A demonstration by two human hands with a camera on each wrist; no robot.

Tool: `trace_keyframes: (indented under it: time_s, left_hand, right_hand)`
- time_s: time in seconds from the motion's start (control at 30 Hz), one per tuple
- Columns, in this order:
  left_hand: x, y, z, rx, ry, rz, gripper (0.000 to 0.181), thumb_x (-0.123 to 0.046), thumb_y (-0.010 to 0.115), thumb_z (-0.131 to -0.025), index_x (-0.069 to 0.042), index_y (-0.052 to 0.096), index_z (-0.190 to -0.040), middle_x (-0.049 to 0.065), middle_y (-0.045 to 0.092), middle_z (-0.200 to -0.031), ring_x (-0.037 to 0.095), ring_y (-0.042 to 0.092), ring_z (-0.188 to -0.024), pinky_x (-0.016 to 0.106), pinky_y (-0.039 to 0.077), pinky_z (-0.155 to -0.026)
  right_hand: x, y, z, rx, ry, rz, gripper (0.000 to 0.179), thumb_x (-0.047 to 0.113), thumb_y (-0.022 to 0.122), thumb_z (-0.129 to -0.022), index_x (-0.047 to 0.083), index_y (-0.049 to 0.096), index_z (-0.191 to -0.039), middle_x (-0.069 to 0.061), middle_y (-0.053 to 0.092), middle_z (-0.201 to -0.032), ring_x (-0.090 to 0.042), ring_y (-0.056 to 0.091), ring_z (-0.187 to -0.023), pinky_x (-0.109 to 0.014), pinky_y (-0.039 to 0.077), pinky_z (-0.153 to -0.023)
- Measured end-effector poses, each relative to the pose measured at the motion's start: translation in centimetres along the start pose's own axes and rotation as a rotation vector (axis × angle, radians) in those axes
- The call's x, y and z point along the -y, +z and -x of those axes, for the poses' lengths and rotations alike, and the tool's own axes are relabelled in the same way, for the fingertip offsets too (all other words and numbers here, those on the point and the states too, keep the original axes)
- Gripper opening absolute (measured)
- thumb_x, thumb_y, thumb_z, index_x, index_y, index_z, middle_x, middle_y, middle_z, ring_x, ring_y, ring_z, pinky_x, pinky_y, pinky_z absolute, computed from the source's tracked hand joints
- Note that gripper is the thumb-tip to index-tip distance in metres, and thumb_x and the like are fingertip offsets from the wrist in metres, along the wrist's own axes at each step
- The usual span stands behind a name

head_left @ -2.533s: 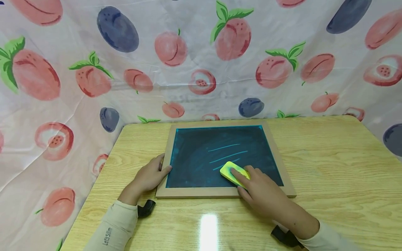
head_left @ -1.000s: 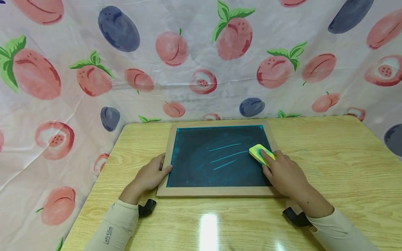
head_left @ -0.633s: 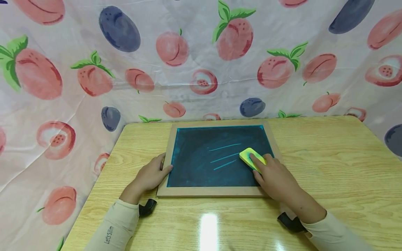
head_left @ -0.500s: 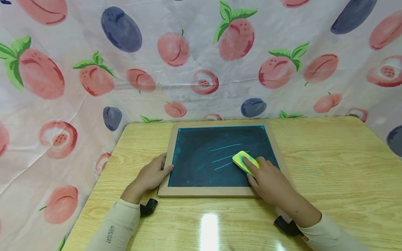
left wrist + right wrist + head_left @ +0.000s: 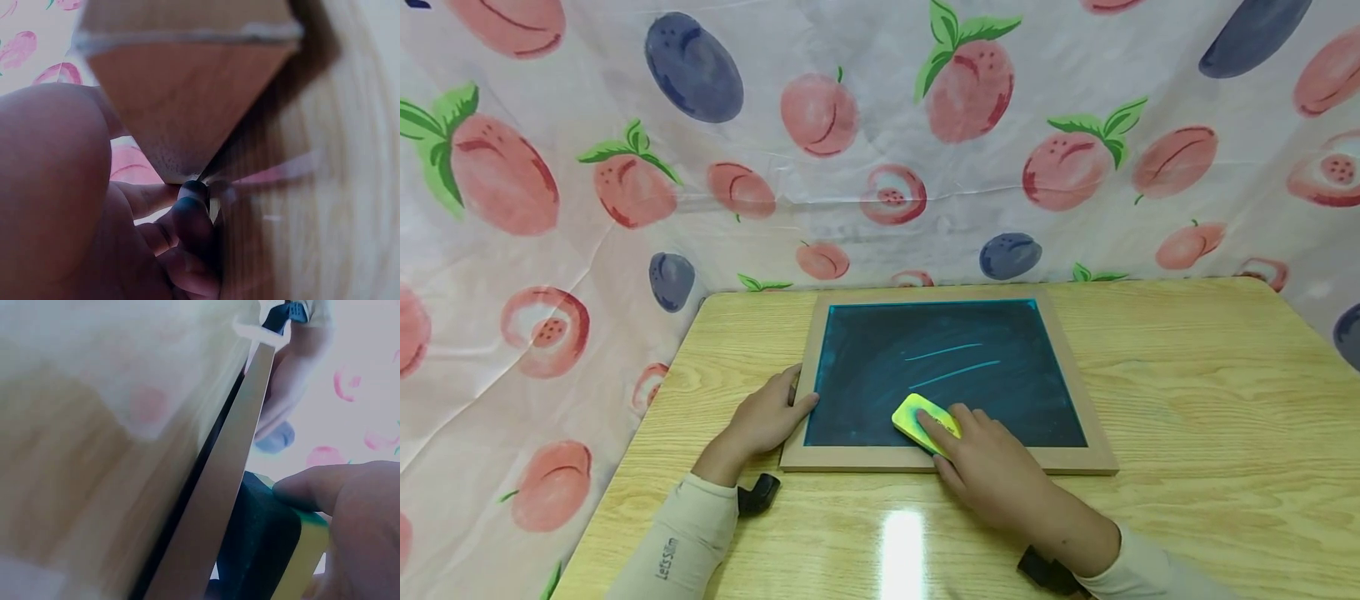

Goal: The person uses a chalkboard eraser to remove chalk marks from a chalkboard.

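Observation:
A framed chalkboard [image 5: 880,342] lies on the table, with two blue chalk strokes showing on its dark face. At its left edge my left hand [image 5: 765,417] holds the wooden frame, thumb on top; in the left wrist view the fingers [image 5: 194,225] are bent beside the frame's side [image 5: 187,100]. My right hand [image 5: 992,467] grips a yellow chalkboard eraser [image 5: 910,421] on the lower middle of the board. In the right wrist view the eraser's dark felt side [image 5: 259,544] is beside the frame's front edge [image 5: 219,487], with the thumb [image 5: 312,487] against the yellow back.
The wooden table [image 5: 1195,400] extends to the right of the board and in front of it. A fruit-print cloth [image 5: 880,125] hangs behind and on the left. Black wrist devices [image 5: 758,494] sit under both forearms.
My right hand has swept the eraser from the board's right side down and left to its lower middle. The lowest chalk stroke is gone from sight. The left hand stays on the frame.

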State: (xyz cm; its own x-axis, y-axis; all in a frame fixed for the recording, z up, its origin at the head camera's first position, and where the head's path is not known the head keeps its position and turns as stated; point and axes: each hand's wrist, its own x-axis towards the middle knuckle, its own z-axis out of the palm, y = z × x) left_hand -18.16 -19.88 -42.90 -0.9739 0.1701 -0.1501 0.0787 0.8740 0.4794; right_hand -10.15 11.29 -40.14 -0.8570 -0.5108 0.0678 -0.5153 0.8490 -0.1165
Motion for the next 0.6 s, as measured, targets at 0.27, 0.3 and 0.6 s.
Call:
trace_keyframes:
  time_s: [0.27,0.3,0.6]
  left_hand:
    - [0.1,0.1,0.0,0.001,0.017,0.023,0.066,-0.052,0.045,-0.092,-0.02,0.025,-0.147,0.005,0.055,-0.117,0.019,0.057,-0.099,0.041,0.046,-0.08]
    - [0.1,0.1,0.0,0.001,0.016,0.02,0.066,-0.052,0.045,-0.092,-0.021,0.025,-0.147,0.005,0.055,-0.117,0.019,0.057,-0.098,0.041,0.046,-0.079]
    - [0.3,0.2,0.0,-0.007,0.022,0.016,0.066,-0.051,0.046,-0.092,-0.02,0.025,-0.146,0.005,0.055,-0.117,0.02,0.057,-0.1,0.042,0.046,-0.08]
  right_hand:
    - [0.7,0.0,0.0,-0.024,-0.011,0.027,0.049,0.034,0.049,-0.092,0.028,0.04,-0.14,-0.007,0.05,-0.115,-0.019,0.049,-0.089,-0.034,0.044,-0.074]
    - [0.7,0.0,0.0,-0.019,-0.001,0.032,0.049,0.035,0.049,-0.092,0.029,0.04,-0.14,-0.007,0.05,-0.115,-0.018,0.049,-0.088,-0.034,0.044,-0.073]
    - [-0.6,0.0,-0.2,-0.01,0.078,0.071,0.052,0.041,0.05,-0.092,0.029,0.039,-0.141,-0.006,0.051,-0.114,-0.017,0.048,-0.085,-0.035,0.044,-0.072]
